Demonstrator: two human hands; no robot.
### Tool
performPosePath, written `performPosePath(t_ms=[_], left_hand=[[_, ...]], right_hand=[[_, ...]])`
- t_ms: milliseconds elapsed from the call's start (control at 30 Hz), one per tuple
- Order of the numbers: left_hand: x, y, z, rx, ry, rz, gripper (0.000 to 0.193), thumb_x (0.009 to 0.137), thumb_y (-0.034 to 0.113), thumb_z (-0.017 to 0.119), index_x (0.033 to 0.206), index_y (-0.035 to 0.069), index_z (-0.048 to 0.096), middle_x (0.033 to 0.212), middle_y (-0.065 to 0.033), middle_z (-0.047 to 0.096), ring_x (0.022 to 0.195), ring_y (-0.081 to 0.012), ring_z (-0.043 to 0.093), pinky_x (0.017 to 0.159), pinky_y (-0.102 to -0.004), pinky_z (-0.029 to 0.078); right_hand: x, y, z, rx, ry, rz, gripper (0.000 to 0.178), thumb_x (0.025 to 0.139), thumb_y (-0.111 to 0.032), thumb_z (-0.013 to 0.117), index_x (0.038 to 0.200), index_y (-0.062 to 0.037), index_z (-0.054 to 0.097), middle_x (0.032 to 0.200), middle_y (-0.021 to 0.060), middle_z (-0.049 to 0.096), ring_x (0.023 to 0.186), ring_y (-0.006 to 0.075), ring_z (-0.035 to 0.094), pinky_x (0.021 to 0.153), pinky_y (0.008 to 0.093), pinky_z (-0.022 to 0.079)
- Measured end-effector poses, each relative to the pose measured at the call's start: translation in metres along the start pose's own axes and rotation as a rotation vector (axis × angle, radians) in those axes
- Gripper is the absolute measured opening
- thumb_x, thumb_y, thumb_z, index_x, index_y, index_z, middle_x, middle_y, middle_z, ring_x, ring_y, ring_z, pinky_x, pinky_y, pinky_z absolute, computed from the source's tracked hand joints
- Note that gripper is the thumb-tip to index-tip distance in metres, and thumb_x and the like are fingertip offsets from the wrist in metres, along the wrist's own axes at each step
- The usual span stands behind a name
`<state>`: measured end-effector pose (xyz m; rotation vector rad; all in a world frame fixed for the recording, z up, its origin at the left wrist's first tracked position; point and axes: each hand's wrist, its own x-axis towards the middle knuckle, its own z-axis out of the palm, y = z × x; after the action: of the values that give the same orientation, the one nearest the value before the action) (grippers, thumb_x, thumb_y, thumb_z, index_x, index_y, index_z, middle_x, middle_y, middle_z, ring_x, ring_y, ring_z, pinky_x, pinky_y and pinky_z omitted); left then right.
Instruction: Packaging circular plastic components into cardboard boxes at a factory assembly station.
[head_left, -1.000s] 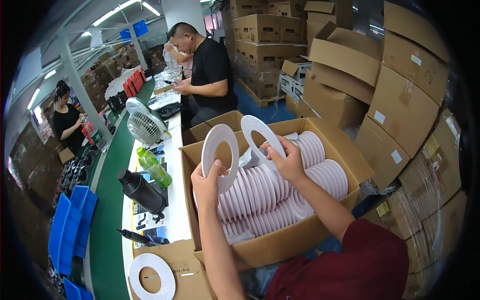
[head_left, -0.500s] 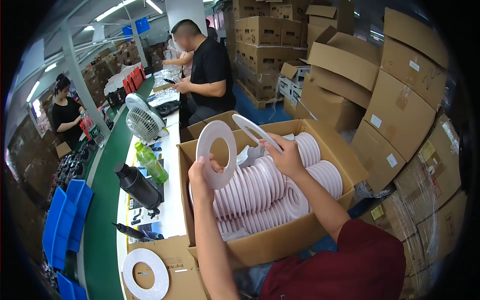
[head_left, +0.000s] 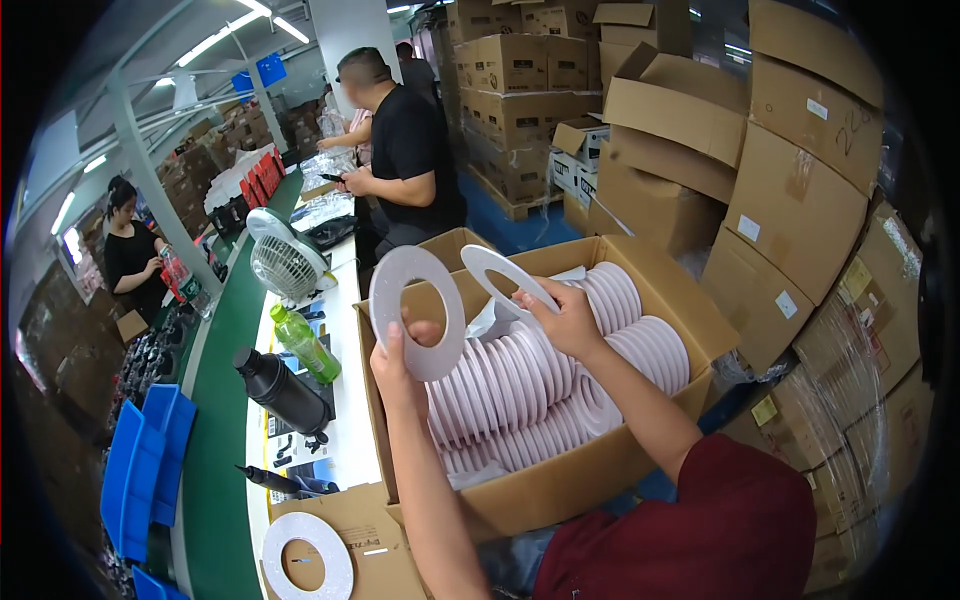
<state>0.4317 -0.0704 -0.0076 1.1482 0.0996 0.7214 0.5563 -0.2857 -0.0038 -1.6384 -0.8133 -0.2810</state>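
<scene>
My left hand grips a flat white ring, held upright over the left side of an open cardboard box. My right hand pinches a second white ring by its right edge; this one is tilted and stays apart from the first. Below both hands, the box holds rows of similar rings standing on edge, packed close together. Another ring lies flat on a cardboard sheet to the left of the box.
A black bottle, a green bottle and a fan stand on the white table left of the box. Past it runs a green conveyor with blue bins. Stacked cartons rise at right. Other people stand beyond.
The ring in my left hand has shifted slightly left and turned its flat face more toward me. The right ring has tipped to show more of its face. The view has shifted a little.
</scene>
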Motion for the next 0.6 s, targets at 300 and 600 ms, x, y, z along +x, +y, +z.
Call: performPosePath(t_ms=[300,600], left_hand=[[-0.004,-0.002,0.016,0.056,0.033,0.097,0.035,0.092,0.022,0.068,0.109,-0.008,0.063,0.078,-0.0065,0.064,0.067,-0.0138,0.060,0.066,-0.0281,0.051],[-0.006,-0.007,0.020,0.642,0.115,-0.006,0.023,0.086,0.018,0.066,0.087,-0.005,0.071,0.063,-0.0060,0.062,0.056,-0.0129,0.059,0.057,-0.0294,0.047]], right_hand=[[-0.001,0.008,-0.001,-0.027,-0.008,-0.053,0.028,0.092,-0.013,0.065,0.117,0.0016,0.068,0.095,0.0144,0.073,0.084,0.0186,0.068,0.078,0.0300,0.051],[0.017,0.019,-0.018,-0.023,0.167,-0.074,0.020,0.096,-0.012,0.062,0.110,-0.0011,0.072,0.099,0.0075,0.073,0.093,0.0121,0.065,0.087,0.0291,0.050]])
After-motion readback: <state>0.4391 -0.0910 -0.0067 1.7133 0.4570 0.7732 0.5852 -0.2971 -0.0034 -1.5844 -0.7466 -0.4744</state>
